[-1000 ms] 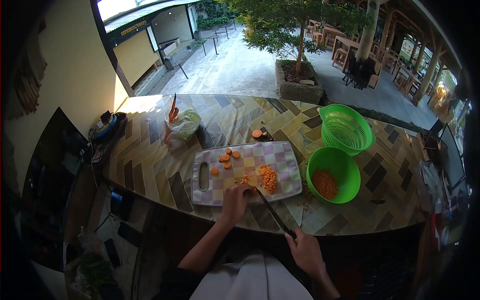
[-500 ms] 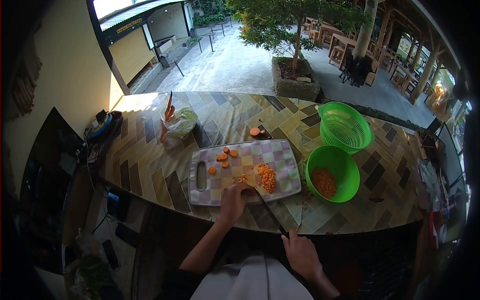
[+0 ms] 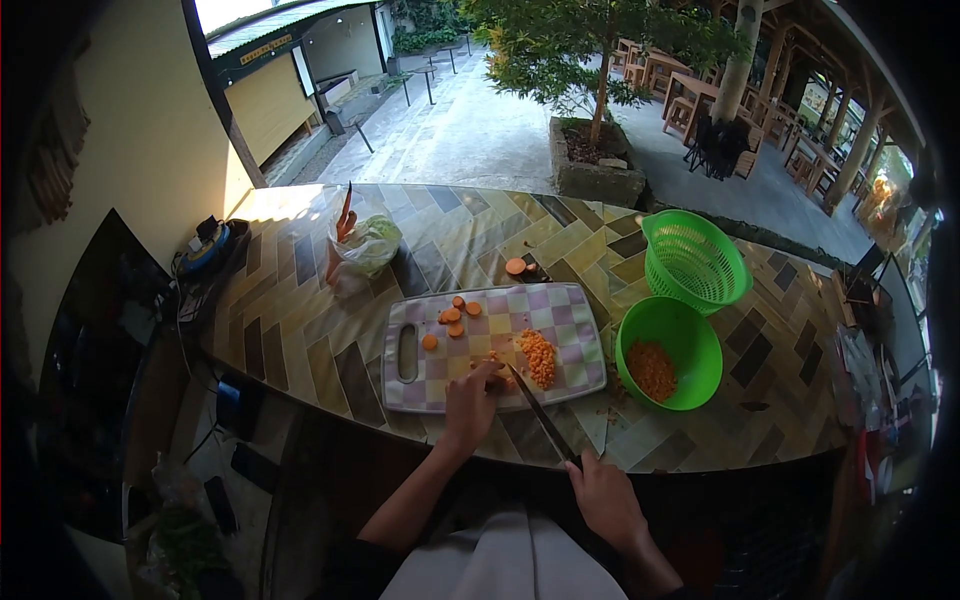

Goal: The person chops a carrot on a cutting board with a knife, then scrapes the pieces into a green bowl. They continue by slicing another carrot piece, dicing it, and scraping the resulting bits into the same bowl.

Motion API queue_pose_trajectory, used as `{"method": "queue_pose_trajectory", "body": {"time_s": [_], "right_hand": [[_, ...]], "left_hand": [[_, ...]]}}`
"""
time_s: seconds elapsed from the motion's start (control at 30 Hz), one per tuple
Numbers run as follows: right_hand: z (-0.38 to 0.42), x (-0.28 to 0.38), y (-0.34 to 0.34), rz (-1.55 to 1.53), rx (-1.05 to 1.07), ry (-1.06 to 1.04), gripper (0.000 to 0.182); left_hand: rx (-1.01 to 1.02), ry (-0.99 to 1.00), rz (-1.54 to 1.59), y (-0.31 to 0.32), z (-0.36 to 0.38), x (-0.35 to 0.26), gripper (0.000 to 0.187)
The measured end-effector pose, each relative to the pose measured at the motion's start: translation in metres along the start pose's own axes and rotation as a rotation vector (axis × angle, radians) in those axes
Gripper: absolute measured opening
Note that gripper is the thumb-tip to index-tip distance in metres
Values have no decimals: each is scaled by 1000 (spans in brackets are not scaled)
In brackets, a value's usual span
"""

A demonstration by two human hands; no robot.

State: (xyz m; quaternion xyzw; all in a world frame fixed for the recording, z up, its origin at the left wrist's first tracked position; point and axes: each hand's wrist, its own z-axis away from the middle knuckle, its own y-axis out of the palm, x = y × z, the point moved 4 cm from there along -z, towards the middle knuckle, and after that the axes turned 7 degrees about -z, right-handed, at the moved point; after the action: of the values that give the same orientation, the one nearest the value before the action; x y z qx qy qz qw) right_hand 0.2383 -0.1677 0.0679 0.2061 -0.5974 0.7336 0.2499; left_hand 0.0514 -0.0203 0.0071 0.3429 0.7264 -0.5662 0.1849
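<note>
My right hand (image 3: 606, 500) is wrapped round the handle of a long knife (image 3: 540, 419), whose blade points up and left onto the checked cutting board (image 3: 396, 392). At the board's front edge, my left hand (image 3: 470, 405) is bent with its fingertips pressed on small orange bits beside the blade tip; what lies under them is hidden. A heap of diced carrot (image 3: 538, 358) sits right of the blade. Several carrot slices (image 3: 455, 314) rest on the board's upper left. More diced carrot (image 3: 651, 371) lies in the green bowl (image 3: 700, 345).
A green colander (image 3: 697, 260) stands behind the bowl. A carrot piece (image 3: 515, 266) lies beyond the board. At the back left is a clear plastic bag (image 3: 369, 247) with something green, beside whole carrots (image 3: 345, 222). Cables and a dark tray (image 3: 212, 262) occupy the table's left end.
The knife blade has tilted and its tip has shifted slightly away from my left fingers. The whole view has shifted a little to the right and down.
</note>
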Motion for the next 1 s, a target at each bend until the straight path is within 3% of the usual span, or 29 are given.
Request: {"method": "queue_pose_trajectory", "body": {"time_s": [0.3,0.6,1.0], "right_hand": [[6,3,12,123,44,4,31],[-8,-7,9,46,-24,-55,31],[5,-3,12,99,52,-29,32]], "left_hand": [[5,-3,-14,1,3,-1,26],[-8,-34,-25,-2,3,-10,27],[-41,-44,-18,1,5,-7,25]]}}
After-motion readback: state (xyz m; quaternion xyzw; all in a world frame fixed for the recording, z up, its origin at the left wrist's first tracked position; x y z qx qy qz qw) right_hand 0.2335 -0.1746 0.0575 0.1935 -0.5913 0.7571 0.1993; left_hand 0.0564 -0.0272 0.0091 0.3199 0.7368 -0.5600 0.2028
